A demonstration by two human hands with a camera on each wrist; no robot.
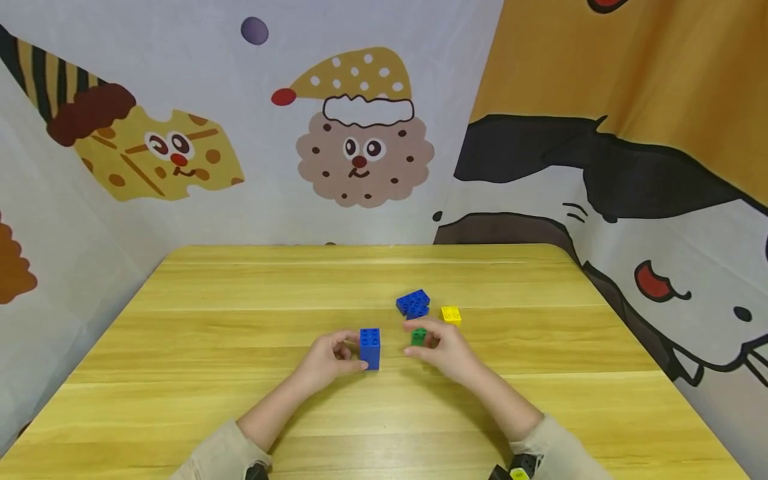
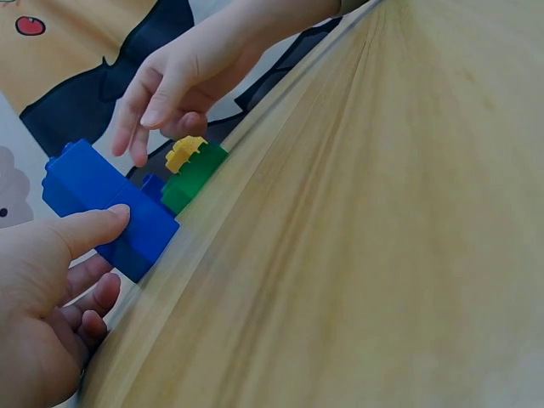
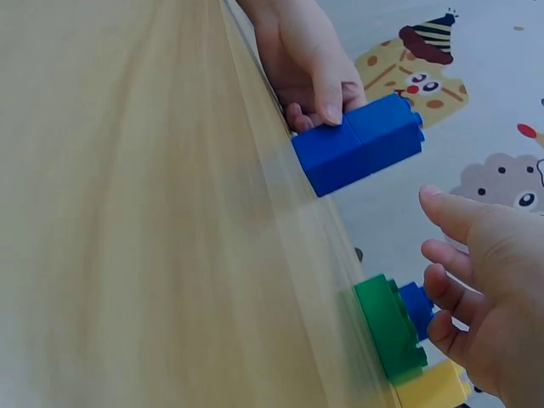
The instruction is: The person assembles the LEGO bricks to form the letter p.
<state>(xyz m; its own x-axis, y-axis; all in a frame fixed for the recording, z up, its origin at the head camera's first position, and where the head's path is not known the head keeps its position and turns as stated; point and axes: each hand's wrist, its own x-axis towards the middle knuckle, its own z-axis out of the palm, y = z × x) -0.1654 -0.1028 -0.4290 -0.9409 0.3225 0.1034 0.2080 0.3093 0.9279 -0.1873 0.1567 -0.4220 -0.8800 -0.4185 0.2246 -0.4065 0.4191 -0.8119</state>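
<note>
A stack of two blue toy building bricks (image 1: 370, 350) stands upright on the table. My left hand (image 1: 329, 360) holds it from the left, with the thumb on its near side; the seam between the bricks shows in both wrist views. To the right, my right hand (image 1: 444, 347) hovers beside and above a green brick (image 1: 418, 337), thumb and fingers spread apart. The right wrist view shows a gap between those fingers and the green brick (image 3: 389, 327). Blue bricks (image 1: 413, 301) lie just behind it, partly covered by the right hand, and a yellow brick (image 1: 451, 315) sits behind that hand.
The wooden table (image 1: 240, 300) stretches out around the bricks. A cloth with cartoon figures (image 1: 363, 157) hangs behind its far edge and along the sides.
</note>
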